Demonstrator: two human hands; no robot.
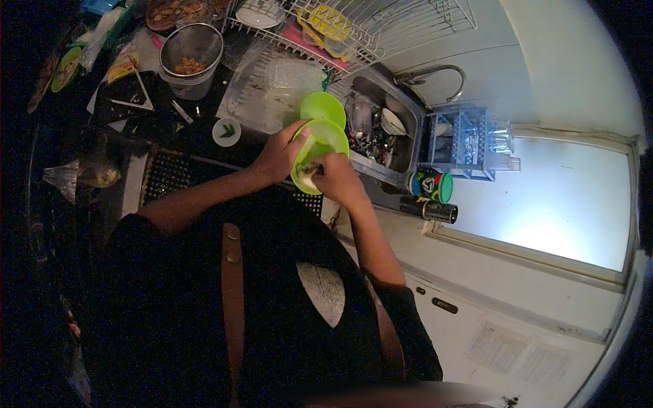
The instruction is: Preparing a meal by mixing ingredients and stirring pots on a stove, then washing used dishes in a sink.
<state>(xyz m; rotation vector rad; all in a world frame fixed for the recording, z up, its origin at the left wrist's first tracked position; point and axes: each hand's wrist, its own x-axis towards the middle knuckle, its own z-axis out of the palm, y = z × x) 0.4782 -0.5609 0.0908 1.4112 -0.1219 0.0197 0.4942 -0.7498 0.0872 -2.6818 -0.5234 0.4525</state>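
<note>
In front of me, my left hand (278, 153) grips the rim of a lime-green plastic bowl (331, 136), thumb over its inner side. The bowl is tilted towards me. My right hand (339, 178) reaches into it with curled fingers. Something pale and dark shows beneath those fingers; it is blurred and partly hidden, so I cannot tell what it is or whether the hand holds it. Just behind, a second lime-green bowl (322, 108) sits at the edge of the metal drainboard (250, 97), beside the sink.
The steel sink (416, 148) holds dishes and cutlery under a curved faucet (454, 71). A wire dish rack (377, 46) overhangs the back. To the left stand a small white dish (219, 137) with green leaves and a mesh strainer (191, 43) on a tub. A blue rack (459, 140) holds glasses.
</note>
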